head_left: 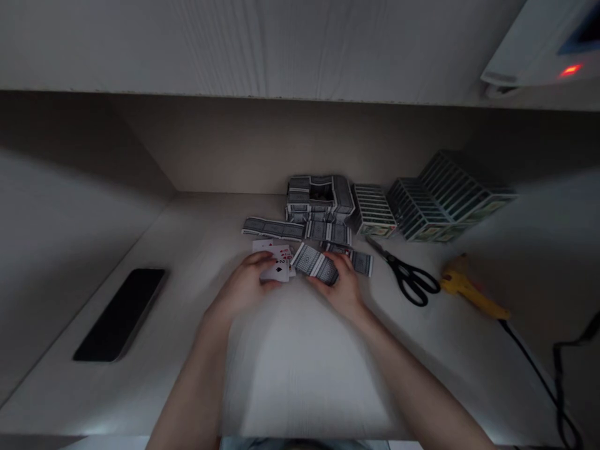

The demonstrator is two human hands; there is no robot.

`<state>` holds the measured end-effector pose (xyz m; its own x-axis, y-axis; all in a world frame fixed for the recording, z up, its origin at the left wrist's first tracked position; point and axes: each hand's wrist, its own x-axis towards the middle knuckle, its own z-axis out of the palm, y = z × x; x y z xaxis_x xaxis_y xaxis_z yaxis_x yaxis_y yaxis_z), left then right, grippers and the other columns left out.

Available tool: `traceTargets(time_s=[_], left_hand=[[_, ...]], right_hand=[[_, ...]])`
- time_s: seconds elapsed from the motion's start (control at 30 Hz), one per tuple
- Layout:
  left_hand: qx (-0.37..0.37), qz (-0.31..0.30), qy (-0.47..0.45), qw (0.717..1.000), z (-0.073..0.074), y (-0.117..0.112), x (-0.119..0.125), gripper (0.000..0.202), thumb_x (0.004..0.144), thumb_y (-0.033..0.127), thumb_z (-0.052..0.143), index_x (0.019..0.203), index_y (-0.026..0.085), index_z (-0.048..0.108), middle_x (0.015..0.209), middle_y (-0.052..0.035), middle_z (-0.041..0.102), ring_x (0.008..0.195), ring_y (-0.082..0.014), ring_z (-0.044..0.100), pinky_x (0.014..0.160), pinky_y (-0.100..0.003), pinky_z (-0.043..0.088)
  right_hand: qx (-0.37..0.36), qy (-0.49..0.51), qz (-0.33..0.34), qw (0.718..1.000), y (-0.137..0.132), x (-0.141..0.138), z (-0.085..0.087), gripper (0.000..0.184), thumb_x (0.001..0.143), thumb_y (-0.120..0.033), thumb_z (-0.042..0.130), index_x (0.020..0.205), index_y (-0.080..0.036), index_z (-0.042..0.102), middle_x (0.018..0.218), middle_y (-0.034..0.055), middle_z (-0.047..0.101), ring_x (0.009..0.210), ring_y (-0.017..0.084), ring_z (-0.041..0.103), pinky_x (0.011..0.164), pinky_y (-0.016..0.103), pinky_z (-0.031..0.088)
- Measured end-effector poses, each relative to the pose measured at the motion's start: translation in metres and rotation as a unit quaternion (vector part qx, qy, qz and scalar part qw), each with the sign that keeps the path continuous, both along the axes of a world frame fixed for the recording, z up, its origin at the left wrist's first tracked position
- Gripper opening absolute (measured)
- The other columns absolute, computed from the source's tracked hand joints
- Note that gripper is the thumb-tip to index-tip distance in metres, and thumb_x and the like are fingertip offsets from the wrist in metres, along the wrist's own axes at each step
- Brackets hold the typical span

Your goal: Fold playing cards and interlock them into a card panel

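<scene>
A pale table (300, 375) fills a recess beneath a white overhead cabinet (234, 44), and a white device (534, 44) shows a red light at the upper right. From my remote view, the things are ranged along the back and right, which I read as keeping the front of the table free for the hands.

The left grip (244, 287) is closed, pinching a loose fan of face-up playing cards (275, 262) between thumb and fingers, probably so the faces stay visible. The right grip (340, 287) presses around a grey-backed block of cards (315, 264), tilted toward the fan and just beside it. Slight blur hides the exact finger placement.

Directly behind them lie overlapping rows of grey-backed cards (274, 229), then a walled, box-like stack of cards (319, 197). To the right stand three ranks of packaged card decks (417, 209), set on edge and packed closely, perhaps for tidy storage. Nearby rest black-handled scissors (410, 281) and a yellow corded tool (469, 294), while a black smartphone (119, 314) lies well apart on the left.
</scene>
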<state>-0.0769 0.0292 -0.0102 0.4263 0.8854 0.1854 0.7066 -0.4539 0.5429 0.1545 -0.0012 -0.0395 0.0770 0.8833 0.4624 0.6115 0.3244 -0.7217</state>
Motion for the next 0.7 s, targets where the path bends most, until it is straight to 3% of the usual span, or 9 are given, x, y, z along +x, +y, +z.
traceTargets(time_s=[0.2,0.37,0.57,0.7], left_hand=[[-0.021,-0.004,0.002,1.000,0.003,-0.002,-0.001,0.039,0.072,0.037,0.057,0.108,0.022,0.060,0.123,-0.0060,0.050,0.112,-0.0227,0.046,0.096,-0.038,0.037],[-0.024,-0.021,0.014,0.999,0.013,-0.005,0.002,0.036,0.081,0.038,0.044,0.110,0.022,0.058,0.119,-0.0046,0.055,0.112,-0.0195,0.048,0.096,-0.035,0.037],[0.060,-0.028,0.053,0.996,0.025,-0.008,0.009,0.028,0.085,0.029,0.038,0.097,0.023,0.063,0.098,-0.0021,0.066,0.090,-0.0181,0.059,0.086,-0.035,0.043],[0.136,-0.013,0.061,0.989,0.024,-0.010,0.012,0.022,0.083,0.024,0.043,0.090,0.022,0.064,0.089,-0.0013,0.068,0.080,-0.0166,0.061,0.090,-0.037,0.040]], right_hand=[[-0.018,0.002,0.006,1.000,-0.001,-0.001,0.003,0.051,0.061,-0.033,0.069,0.107,-0.021,0.051,0.103,0.0088,0.053,0.097,0.025,0.052,0.082,0.039,0.044],[-0.015,0.005,0.011,1.000,-0.001,-0.001,0.004,0.051,0.061,-0.033,0.069,0.108,-0.022,0.051,0.103,0.0085,0.053,0.097,0.025,0.052,0.083,0.039,0.044],[-0.018,-0.001,0.010,1.000,-0.001,-0.001,0.004,0.052,0.061,-0.031,0.069,0.109,-0.021,0.051,0.103,0.0094,0.054,0.097,0.025,0.052,0.083,0.039,0.043],[-0.023,-0.012,0.015,1.000,0.000,-0.001,0.002,0.053,0.060,-0.032,0.069,0.108,-0.020,0.052,0.102,0.0092,0.054,0.097,0.024,0.053,0.083,0.039,0.044]])
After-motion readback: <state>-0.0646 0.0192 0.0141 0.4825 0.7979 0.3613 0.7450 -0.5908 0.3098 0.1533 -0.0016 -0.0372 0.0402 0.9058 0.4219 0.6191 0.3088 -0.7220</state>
